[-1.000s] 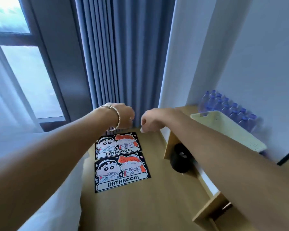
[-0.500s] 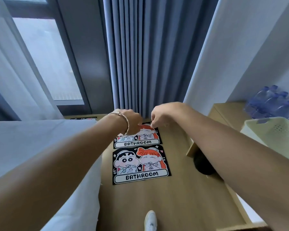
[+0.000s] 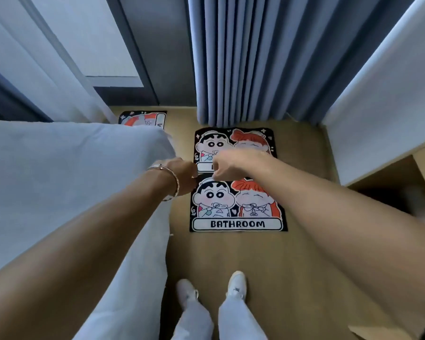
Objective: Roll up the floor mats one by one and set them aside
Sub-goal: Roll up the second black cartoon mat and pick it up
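Two black cartoon mats lie flat on the wooden floor in a row. The near mat [image 3: 238,212] reads BATHROOM; the far mat [image 3: 233,141] lies by the curtain and is partly hidden by my hands. A third mat [image 3: 145,119] peeks out behind the bed corner. My left hand [image 3: 184,176], with a bracelet on its wrist, and my right hand [image 3: 227,165] are stretched out in the air above the seam between the two mats. Both have curled fingers and hold nothing.
A white bed [image 3: 59,180] fills the left side. Blue curtains [image 3: 250,60] hang at the back, a window [image 3: 84,38] at the upper left. A white wall and a wooden unit [image 3: 402,173] stand on the right. My feet in white shoes [image 3: 236,283] stand on the floor below the near mat.
The view has tilted down and moved closer to the mats. My legs and the third mat have come into sight. Both hands stay outstretched together and sit lower over the mats.
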Demonstrator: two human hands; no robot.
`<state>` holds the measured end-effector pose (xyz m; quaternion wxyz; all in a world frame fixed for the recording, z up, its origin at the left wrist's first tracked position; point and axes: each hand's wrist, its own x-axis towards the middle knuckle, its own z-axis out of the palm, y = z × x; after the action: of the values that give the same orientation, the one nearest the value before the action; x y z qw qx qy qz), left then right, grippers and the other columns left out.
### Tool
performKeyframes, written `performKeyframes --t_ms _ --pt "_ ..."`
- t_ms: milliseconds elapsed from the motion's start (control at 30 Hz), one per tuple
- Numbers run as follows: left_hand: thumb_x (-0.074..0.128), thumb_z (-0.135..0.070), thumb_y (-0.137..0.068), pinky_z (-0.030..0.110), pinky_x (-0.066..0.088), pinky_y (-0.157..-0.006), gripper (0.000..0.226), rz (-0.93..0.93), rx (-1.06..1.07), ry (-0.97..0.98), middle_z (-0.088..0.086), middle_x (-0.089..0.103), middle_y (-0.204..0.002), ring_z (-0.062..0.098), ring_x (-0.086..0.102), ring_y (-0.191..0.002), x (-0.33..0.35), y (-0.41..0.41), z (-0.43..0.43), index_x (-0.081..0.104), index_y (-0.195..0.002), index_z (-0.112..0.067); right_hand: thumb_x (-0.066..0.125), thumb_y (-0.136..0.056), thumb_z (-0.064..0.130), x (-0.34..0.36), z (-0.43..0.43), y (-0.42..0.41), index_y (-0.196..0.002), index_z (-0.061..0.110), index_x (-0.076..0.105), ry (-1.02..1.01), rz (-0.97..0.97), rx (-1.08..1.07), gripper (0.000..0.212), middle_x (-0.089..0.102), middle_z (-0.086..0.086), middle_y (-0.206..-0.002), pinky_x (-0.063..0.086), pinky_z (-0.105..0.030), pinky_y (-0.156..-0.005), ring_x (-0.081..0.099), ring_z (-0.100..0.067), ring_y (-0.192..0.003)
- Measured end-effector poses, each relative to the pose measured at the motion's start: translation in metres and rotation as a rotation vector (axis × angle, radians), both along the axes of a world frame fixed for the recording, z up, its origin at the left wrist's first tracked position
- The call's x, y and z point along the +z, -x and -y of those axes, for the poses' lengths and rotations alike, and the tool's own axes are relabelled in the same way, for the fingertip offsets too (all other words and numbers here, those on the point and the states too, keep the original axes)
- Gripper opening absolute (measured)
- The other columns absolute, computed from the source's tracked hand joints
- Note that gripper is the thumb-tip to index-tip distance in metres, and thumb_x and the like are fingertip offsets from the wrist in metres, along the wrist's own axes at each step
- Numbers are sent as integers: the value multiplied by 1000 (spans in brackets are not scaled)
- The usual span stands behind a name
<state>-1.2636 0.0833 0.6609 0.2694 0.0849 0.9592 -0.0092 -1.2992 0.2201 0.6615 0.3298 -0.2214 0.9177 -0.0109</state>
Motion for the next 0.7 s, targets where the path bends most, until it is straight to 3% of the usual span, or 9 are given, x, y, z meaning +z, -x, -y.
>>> performKeyframes --t_ms 67,167,233,300,400,567,633,700 --pt "46 -29 -94 32 51 -83 31 55 -32 0 6 62 -117 26 60 -102 -46 10 -1 60 -122 -26 46 -94 21 -44 0 9 -67 16 43 -9 68 -49 28 52 -7 -89 34 -28 -53 47 -24 -80" --pt "46 -27 -94 27 45 -76 32 116 -37 6 4 60 -118 25 59 -101 -119 15 1 57 -124 -30 44 -96 21 -117 4 13 -86 11 55 -40 186 -97 18 57 -9 -98 37 -27 -61 51 -26 -87" --pt "45 -25 -93 27 48 -76 32 162 -58 19 3 61 -117 24 60 -99 -175 14 8 57 -123 -30 44 -96 19 -176 12 12 -87 10 57 -51 259 -117 18 59 -9 -96 40 -26 -62 53 -28 -92" --pt "44 -24 -93 29 50 -73 31 220 -112 52 3 63 -114 24 61 -93 -243 9 16 59 -119 -28 44 -92 16 -252 21 10 -86 10 56 -54 301 -156 15 62 -9 -99 46 -26 -69 56 -30 -93" --pt "42 -22 -92 29 43 -70 31 254 -166 119 3 63 -114 25 62 -98 -356 4 27 58 -118 -26 44 -88 14 -381 37 5 -107 10 61 -50 321 -236 26 61 -12 -111 48 -34 -82 58 -30 -98" --pt "41 -18 -92 30 38 -70 32 226 -165 102 1 59 -117 25 59 -104 -516 5 43 55 -120 -27 48 -90 16 -566 70 -4 -107 9 60 -28 370 -264 22 62 -10 -110 50 -34 -79 58 -28 -95" --pt "41 -20 -93 30 37 -68 30 173 -152 78 0 57 -115 24 59 -104 -569 5 54 55 -119 -28 49 -94 21 -622 85 -4 -95 12 56 -2 371 -247 11 61 -9 -105 46 -33 -73 56 -27 -90" --pt "44 -21 -93 29 36 -67 30 154 -123 74 0 56 -113 24 58 -104 -614 8 66 56 -119 -28 51 -94 26 -669 100 -2 -85 13 53 33 359 -252 15 61 -8 -99 46 -33 -72 56 -26 -87"
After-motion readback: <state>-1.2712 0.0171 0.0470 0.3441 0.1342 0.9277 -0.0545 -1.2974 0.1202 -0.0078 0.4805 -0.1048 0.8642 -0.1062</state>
